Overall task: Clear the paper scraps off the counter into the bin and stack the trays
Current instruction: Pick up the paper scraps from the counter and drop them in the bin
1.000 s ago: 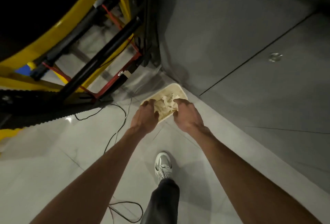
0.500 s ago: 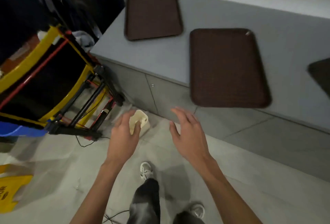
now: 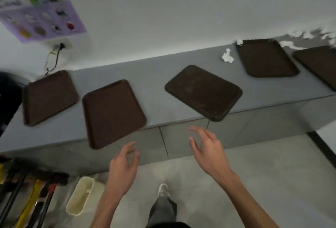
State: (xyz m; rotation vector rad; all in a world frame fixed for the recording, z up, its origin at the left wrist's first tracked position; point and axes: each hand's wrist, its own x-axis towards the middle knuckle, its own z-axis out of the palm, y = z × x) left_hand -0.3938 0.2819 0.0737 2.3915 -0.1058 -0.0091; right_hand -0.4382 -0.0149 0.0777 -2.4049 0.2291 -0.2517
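Observation:
Several dark brown trays lie apart on the grey counter (image 3: 160,75): one at the far left (image 3: 49,96), one left of middle (image 3: 112,113) overhanging the front edge, one in the middle (image 3: 203,91), and two more at the right (image 3: 267,58). A crumpled white paper scrap (image 3: 227,57) lies between the middle and right trays, and more scraps (image 3: 291,45) lie at the far right. The cream bin (image 3: 80,196) stands on the floor at lower left. My left hand (image 3: 123,169) and my right hand (image 3: 209,147) hover in front of the counter, both empty with relaxed fingers.
A yellow, red and black frame (image 3: 27,200) stands at the lower left beside the bin. A purple poster (image 3: 43,22) and a wall socket with a cable (image 3: 61,45) are on the wall at upper left. My shoe (image 3: 163,189) is on the grey floor.
My hands have left the bin and risen in front of the counter, both empty. The view has lifted from the floor to the counter with its trays and scraps.

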